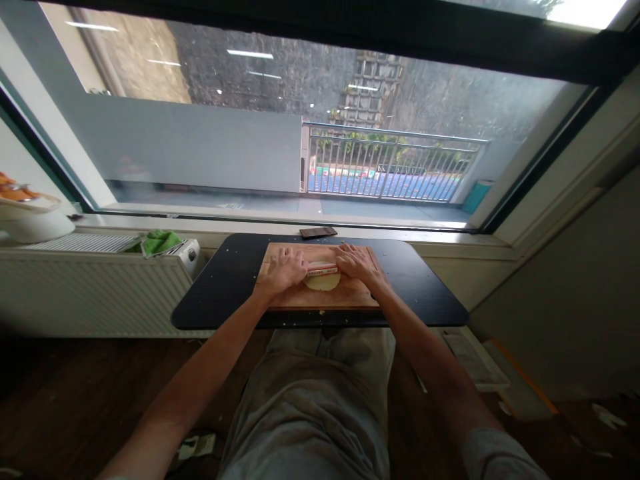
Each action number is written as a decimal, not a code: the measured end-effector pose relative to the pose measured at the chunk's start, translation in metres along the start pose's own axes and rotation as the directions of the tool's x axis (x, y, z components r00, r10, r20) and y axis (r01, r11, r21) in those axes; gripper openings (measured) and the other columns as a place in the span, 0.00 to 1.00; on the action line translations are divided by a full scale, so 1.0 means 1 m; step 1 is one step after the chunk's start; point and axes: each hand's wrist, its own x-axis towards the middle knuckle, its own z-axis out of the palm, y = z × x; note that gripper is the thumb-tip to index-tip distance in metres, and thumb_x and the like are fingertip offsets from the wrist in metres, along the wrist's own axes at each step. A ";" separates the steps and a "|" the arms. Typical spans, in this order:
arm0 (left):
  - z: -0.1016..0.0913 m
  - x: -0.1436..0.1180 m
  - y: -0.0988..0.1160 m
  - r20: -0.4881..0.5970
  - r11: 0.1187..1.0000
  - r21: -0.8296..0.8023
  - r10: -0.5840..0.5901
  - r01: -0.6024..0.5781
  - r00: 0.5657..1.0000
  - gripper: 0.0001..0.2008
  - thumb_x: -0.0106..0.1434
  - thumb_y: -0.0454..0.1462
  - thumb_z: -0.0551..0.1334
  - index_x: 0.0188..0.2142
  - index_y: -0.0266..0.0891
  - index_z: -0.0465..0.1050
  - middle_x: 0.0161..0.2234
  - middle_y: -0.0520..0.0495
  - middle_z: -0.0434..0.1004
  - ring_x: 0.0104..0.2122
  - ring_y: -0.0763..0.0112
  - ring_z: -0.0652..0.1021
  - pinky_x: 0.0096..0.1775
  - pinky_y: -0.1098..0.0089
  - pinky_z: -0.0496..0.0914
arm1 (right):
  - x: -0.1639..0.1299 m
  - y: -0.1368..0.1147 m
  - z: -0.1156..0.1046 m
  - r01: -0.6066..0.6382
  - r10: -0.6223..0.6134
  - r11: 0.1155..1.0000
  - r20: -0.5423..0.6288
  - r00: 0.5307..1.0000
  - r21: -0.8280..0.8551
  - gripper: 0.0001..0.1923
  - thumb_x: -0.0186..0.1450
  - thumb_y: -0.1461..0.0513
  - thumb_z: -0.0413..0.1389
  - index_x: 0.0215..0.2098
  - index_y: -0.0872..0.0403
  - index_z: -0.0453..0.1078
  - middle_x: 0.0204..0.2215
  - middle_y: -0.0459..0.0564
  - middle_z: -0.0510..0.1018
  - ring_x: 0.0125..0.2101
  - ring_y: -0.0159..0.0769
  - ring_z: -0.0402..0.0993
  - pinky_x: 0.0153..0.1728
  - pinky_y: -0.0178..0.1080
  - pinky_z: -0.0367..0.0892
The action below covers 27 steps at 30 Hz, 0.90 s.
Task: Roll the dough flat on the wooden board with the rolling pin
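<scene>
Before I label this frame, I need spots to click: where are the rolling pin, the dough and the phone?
rolling pin (323,269): head view, on the bare middle between the hands.
dough (323,283): head view, on its pale face below the pin.
phone (318,232): head view, on its dark top.

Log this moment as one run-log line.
left hand on rolling pin | right hand on pin | dough under pin | wooden board

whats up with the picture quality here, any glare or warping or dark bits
Head view: strong wide-angle warp bends the window frame; ceiling-light streaks reflect in the glass; top right corner is blown out. Daylight lights the cutting board, the dough and the rolling pin under the left hand and right hand; the floor is dark, and small details are soft.
</scene>
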 end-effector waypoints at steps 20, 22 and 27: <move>-0.009 -0.020 0.017 -0.023 0.992 -0.075 -0.102 0.100 0.995 0.27 0.79 0.44 0.46 0.67 0.42 0.74 0.67 0.38 0.76 0.69 0.50 0.71 0.70 0.48 0.62 | -0.053 -0.026 -0.020 -0.066 0.066 0.997 0.001 0.998 0.039 0.30 0.80 0.61 0.43 0.77 0.58 0.62 0.74 0.63 0.67 0.74 0.54 0.62 0.71 0.56 0.64; -0.008 -0.020 0.017 -0.040 0.991 -0.091 -0.099 0.095 0.994 0.26 0.79 0.45 0.46 0.65 0.42 0.76 0.67 0.38 0.77 0.68 0.49 0.72 0.69 0.48 0.62 | -0.057 -0.032 -0.028 -0.074 0.073 0.995 0.016 0.997 0.063 0.29 0.80 0.61 0.45 0.76 0.59 0.63 0.74 0.65 0.67 0.74 0.55 0.62 0.72 0.56 0.64; -0.007 -0.019 0.016 -0.074 0.992 -0.098 -0.085 0.078 0.994 0.25 0.79 0.45 0.48 0.64 0.43 0.76 0.65 0.39 0.79 0.67 0.50 0.72 0.68 0.50 0.64 | -0.069 -0.042 -0.037 -0.152 0.150 0.985 0.026 0.988 0.077 0.28 0.81 0.60 0.43 0.74 0.58 0.65 0.72 0.65 0.69 0.73 0.54 0.64 0.71 0.57 0.64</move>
